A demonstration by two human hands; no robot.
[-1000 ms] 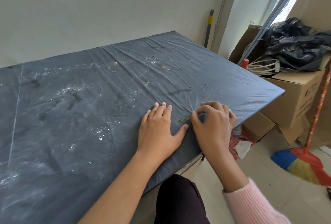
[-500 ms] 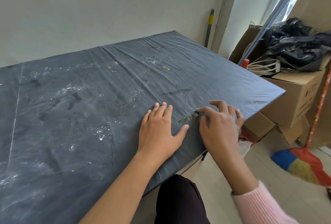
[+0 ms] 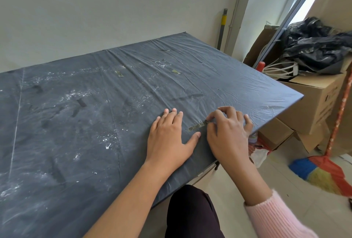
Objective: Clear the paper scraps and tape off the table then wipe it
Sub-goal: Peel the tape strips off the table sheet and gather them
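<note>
View: head camera, the only feed I have; it looks forward and down.
Table: I read a large flat table (image 3: 91,161) wrapped in wrinkled dark grey plastic sheet, its far edge against a pale wall.
Left hand: left hand (image 3: 168,139) lies palm down on the sheet near the front edge, fingers straight and close together, thumb spread out to the right.
Right hand: right hand (image 3: 227,136) sits just beside the left, fingers curled; index fingertip and thumb pinch the right end of the tape. A fuzzy pink knitted sleeve (image 3: 276,218) covers the forearm.
Task item: dull greenish strip of tape (image 3: 196,126) lies between the two hands. Its left part is flat on the sheet, just above the left thumb; I cannot tell how much of the right end is lifted.
Other tape: two short greenish tape pieces (image 3: 119,73) (image 3: 175,71) sit well apart, farther back.
Scraps: white paper specks (image 3: 108,140) are scattered across the left and middle of the sheet.
Surroundings: brown cardboard boxes (image 3: 320,100) stand right of the table, a crumpled black plastic bag (image 3: 314,47) on top; a multicoloured broom (image 3: 323,173) rests on the tiled floor.
</note>
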